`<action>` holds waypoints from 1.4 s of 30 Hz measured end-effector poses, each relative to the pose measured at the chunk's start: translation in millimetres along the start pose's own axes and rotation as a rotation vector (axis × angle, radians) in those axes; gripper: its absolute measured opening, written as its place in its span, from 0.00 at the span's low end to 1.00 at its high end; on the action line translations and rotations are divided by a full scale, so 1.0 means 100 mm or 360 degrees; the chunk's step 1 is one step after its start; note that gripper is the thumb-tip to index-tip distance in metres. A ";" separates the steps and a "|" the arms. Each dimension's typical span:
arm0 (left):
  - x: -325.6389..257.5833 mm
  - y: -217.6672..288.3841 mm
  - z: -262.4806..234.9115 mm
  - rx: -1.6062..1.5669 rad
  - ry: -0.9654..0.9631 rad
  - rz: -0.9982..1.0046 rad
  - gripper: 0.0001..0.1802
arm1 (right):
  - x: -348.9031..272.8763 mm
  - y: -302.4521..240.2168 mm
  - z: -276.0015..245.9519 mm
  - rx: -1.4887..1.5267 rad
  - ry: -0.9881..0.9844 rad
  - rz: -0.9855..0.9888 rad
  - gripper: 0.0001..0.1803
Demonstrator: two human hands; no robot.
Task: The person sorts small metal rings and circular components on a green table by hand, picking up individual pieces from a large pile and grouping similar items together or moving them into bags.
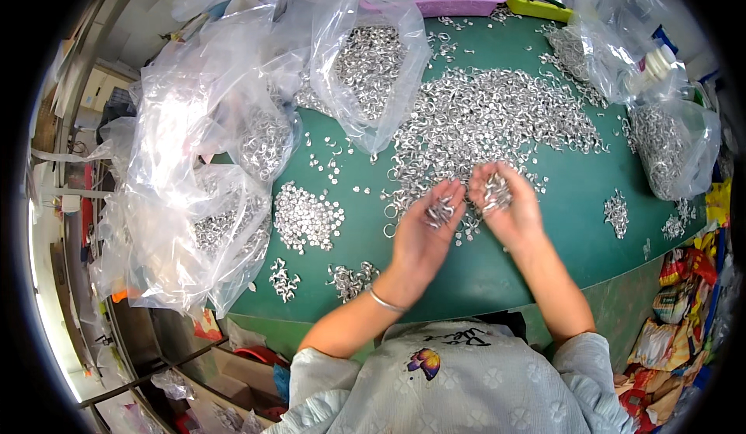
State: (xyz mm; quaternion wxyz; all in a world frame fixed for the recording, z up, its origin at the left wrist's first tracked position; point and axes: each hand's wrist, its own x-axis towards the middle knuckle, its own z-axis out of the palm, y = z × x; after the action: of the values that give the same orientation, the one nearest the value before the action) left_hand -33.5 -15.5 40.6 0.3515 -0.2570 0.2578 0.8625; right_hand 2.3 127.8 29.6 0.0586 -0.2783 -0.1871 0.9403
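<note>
Both my hands are turned palm up and cupped over the near edge of a wide heap of small silvery metal rings [497, 111] on a green tabletop [466, 278]. In my left hand [416, 244] lies a small handful of metal rings [440, 214]. More metal rings [496, 193], a little blurred, fill the fingers and palm of my right hand [519, 212]. The two hands are close together, their fingertips almost meeting. A few loose pieces lie on the table just between them. Many of the pieces look like open, curved bands.
Clear plastic bags [183, 131] of metal pieces crowd the left; another bag [369, 76] stands at the back. Beside the left bags sits a pile of small roundish pieces [307, 216]. A purple tray [458, 6] and yellow tray [536, 6] stand far off. One bag [672, 146] is at right.
</note>
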 end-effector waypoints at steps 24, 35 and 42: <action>-0.28 -0.24 -0.47 -0.0165 -0.0244 -0.0475 0.16 | -0.03 -0.10 -0.08 -0.2326 -0.0500 -0.1399 0.15; -0.61 -0.28 -0.74 0.0274 -0.0181 -0.0328 0.15 | 0.17 0.15 -0.14 -0.3044 -0.1325 -0.1341 0.20; -0.58 0.06 -0.76 0.0728 -0.0036 0.0249 0.21 | -0.13 0.02 -0.14 -0.3067 -0.0713 -0.1525 0.15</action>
State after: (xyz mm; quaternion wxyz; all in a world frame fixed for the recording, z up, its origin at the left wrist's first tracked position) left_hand 18.0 -94.9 22.6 0.3356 -0.1405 0.4616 0.8091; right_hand 21.0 127.2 24.7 0.1405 0.0712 -0.9380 0.3088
